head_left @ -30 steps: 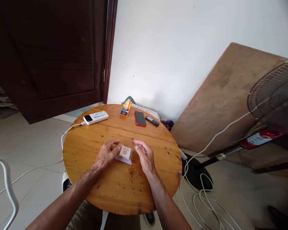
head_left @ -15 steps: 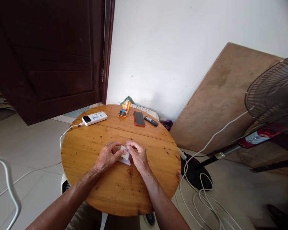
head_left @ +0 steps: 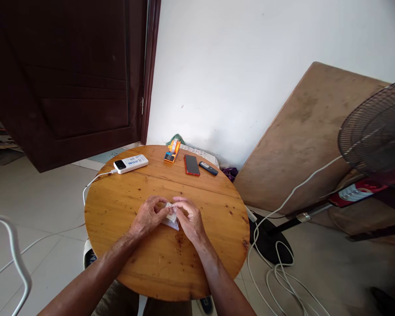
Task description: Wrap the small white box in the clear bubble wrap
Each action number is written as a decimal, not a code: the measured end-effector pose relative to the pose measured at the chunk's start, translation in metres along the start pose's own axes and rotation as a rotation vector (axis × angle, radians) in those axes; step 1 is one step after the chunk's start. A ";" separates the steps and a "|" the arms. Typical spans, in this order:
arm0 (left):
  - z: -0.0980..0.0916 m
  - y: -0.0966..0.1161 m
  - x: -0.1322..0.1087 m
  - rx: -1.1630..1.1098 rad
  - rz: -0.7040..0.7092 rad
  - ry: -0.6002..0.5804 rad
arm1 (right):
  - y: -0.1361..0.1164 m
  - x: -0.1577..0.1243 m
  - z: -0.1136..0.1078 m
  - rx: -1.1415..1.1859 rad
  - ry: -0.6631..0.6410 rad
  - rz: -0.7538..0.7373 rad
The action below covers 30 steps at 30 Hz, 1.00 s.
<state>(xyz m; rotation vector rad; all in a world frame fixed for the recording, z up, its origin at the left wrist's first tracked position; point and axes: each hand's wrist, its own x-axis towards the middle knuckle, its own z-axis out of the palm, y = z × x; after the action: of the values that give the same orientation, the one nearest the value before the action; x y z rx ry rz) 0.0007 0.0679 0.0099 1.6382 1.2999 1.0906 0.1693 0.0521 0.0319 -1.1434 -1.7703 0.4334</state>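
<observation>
Between my hands is a small whitish packet in clear plastic wrap (head_left: 171, 223), low over the round wooden table. My left hand (head_left: 150, 215) grips its left side, thumb on top and fingers curled behind. From the right, my right hand (head_left: 189, 216) pinches the packet's upper edge between thumb and fingers. The fingers cover much of the packet, so what is inside cannot be made out. A loose flap of the plastic sticks out toward me below the thumbs.
On the wooden table (head_left: 125, 206) lie a white power bank (head_left: 131, 163) with a cable, an orange tape dispenser (head_left: 172, 151), a red-edged phone (head_left: 192, 165) and a small dark device (head_left: 208, 168). A fan (head_left: 375, 127) stands right, with white cable loops on the floor.
My right fingers have shifted slightly on the packet, the forefinger now reaching further across its top edge. My left hand keeps its grip. The view has moved slightly.
</observation>
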 end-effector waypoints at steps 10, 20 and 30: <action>-0.004 0.003 0.000 -0.049 0.021 0.008 | -0.017 -0.007 -0.006 -0.350 -0.093 -0.223; -0.007 0.000 0.000 -0.295 -0.131 0.014 | 0.002 -0.004 -0.012 -0.023 0.252 0.078; -0.008 0.004 0.000 -0.185 0.029 -0.003 | -0.001 -0.006 -0.001 0.010 0.045 0.075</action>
<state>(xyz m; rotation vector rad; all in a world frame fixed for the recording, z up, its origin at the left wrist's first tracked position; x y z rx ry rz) -0.0060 0.0674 0.0160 1.5238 1.1401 1.1879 0.1702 0.0460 0.0298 -1.2065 -1.6882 0.4573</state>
